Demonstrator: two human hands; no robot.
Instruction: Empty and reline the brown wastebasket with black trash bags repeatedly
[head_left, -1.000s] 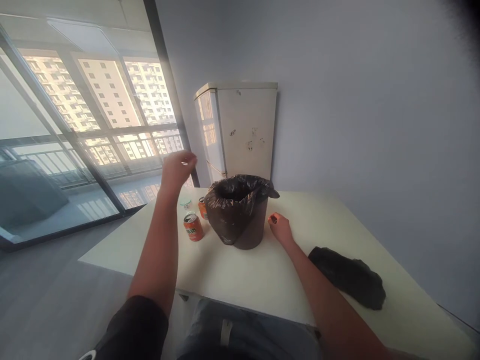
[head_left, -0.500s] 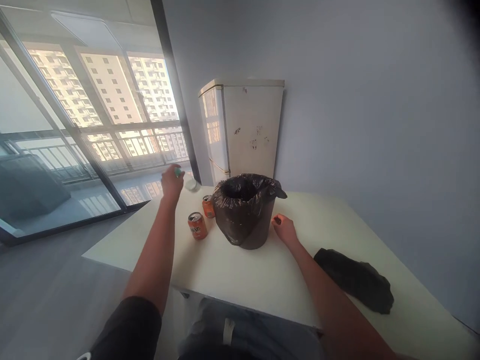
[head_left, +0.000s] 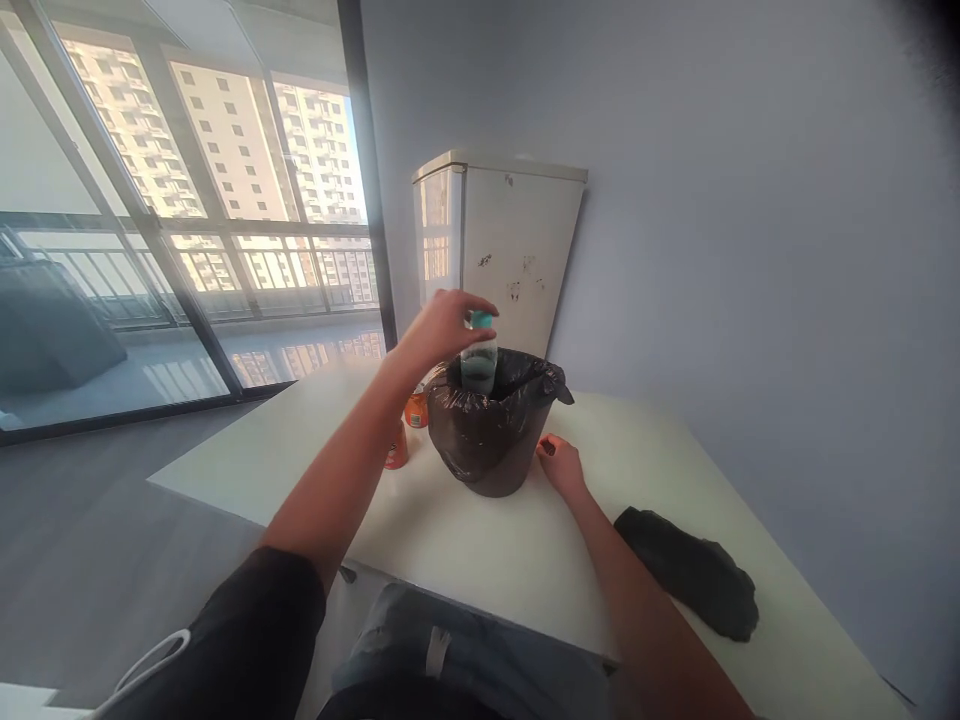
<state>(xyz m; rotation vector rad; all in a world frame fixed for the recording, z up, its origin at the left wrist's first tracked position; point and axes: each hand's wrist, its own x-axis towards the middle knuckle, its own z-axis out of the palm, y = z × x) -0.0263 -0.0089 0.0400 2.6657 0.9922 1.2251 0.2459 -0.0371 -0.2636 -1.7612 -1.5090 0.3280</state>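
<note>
My left hand (head_left: pixel 456 325) grips a clear bottle (head_left: pixel 478 368) by its green cap, fingers on one side and thumb on the other. The bottle hangs upright at the mouth of a bin (head_left: pixel 499 455) lined with a black plastic bag (head_left: pixel 469 430); its lower end is just inside the rim. At the bin's right side, my right hand (head_left: pixel 561 465) rests with curled fingers close against the wall; whether anything is in them is hidden. Left of the bin stand two orange drink cans, one can (head_left: pixel 416 408) farther back and another can (head_left: pixel 396 448) partly behind my left forearm.
A dark folded bundle (head_left: pixel 690 570) lies on the white table (head_left: pixel 480 540) beside my right forearm. Behind the table stands a worn white fridge (head_left: pixel 517 250) against the grey wall. Sliding glass doors (head_left: pixel 187 280) are at the left.
My left hand has carried the bottle from the table's far left, behind the cans, rightward to the bin's mouth. The right hand has stayed beside the bin. The view has shifted slightly.
</note>
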